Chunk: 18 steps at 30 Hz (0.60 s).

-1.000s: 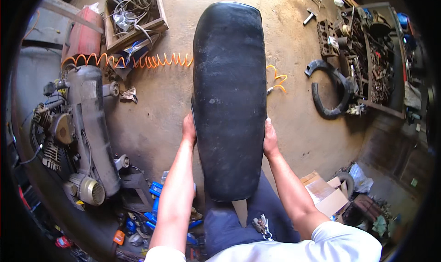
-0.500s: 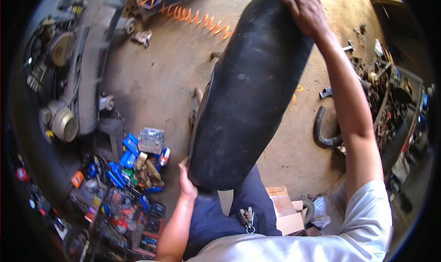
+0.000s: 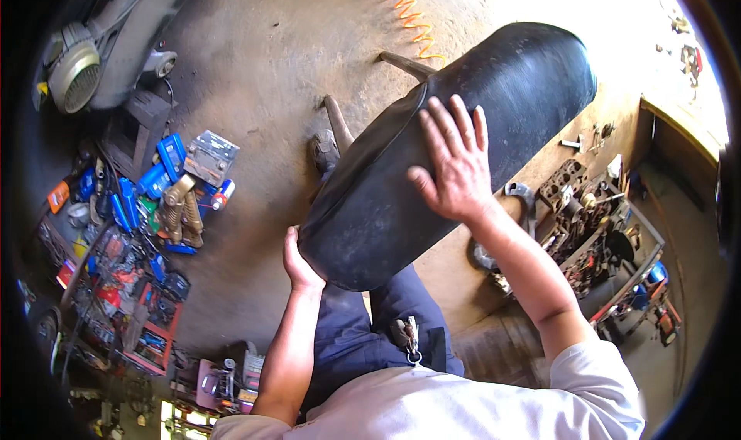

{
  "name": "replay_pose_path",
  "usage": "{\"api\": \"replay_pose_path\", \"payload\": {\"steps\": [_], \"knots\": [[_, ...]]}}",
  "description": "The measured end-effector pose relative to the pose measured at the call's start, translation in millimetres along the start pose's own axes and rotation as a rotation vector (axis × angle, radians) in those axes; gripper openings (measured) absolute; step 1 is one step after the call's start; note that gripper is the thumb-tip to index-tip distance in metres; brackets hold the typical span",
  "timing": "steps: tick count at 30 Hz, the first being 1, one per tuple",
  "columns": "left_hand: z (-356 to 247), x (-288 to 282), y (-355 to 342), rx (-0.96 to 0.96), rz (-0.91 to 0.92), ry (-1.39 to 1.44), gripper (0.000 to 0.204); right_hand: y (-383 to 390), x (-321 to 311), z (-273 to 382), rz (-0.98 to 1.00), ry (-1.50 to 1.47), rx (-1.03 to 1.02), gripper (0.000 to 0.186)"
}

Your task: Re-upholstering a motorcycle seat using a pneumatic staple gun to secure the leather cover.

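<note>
The long black padded seat (image 3: 390, 181) is turned from its former straight-ahead line and now lies slantwise before the body, its far end to the upper right and its near end just above the trousers (image 3: 336, 340); the right hand (image 3: 455, 170), placed near the far end half a second ago, is now laid on the middle of the upper face, open, palm down, fingers spread, nothing gripped; the left hand (image 3: 301, 262) is set at the near left corner, its thumb raised along the edge; its fingers are hidden by the seat, so how firmly they are closed cannot be told.

By this change, it is judged, the seat is steadied from above rather than held at both ends, and part of its weight may be taken from below; two tubular legs (image 3: 407, 66) are seen jutting from under its left side, but whether the seat is borne by them cannot be told.

Near the lower leg a shoe (image 3: 324, 150) is seen; an orange coiled hose (image 3: 409, 15) is stretched across the floor beyond; to the right a hammer (image 3: 573, 143) and a holed metal block (image 3: 562, 179) are left lying, well apart from both hands.
</note>
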<state>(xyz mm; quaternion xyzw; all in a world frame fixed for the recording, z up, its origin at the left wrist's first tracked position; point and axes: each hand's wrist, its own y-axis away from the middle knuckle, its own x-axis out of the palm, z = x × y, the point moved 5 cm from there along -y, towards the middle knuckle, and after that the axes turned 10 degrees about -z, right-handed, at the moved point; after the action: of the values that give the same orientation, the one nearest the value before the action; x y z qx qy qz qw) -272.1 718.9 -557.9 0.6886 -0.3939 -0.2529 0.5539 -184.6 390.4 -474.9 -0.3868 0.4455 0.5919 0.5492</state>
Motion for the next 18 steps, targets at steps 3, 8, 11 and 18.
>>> {"api": "replay_pose_path", "payload": {"steps": [3,8,11,18], "knots": [[-1,-12,-6,0.019,-0.039,-0.035,0.042,5,11,46,0.127,-0.050,-0.107,0.087],[-14,-3,-11,0.072,0.019,-0.153,0.038,15,41,108,0.273,-0.186,-0.336,0.088],[-21,-11,-15,0.141,0.045,-0.244,0.037,10,41,118,0.288,-0.178,-0.365,0.088],[-20,-8,-18,0.209,0.016,-0.352,0.034,5,56,150,0.505,-0.250,-0.631,0.096]]}}
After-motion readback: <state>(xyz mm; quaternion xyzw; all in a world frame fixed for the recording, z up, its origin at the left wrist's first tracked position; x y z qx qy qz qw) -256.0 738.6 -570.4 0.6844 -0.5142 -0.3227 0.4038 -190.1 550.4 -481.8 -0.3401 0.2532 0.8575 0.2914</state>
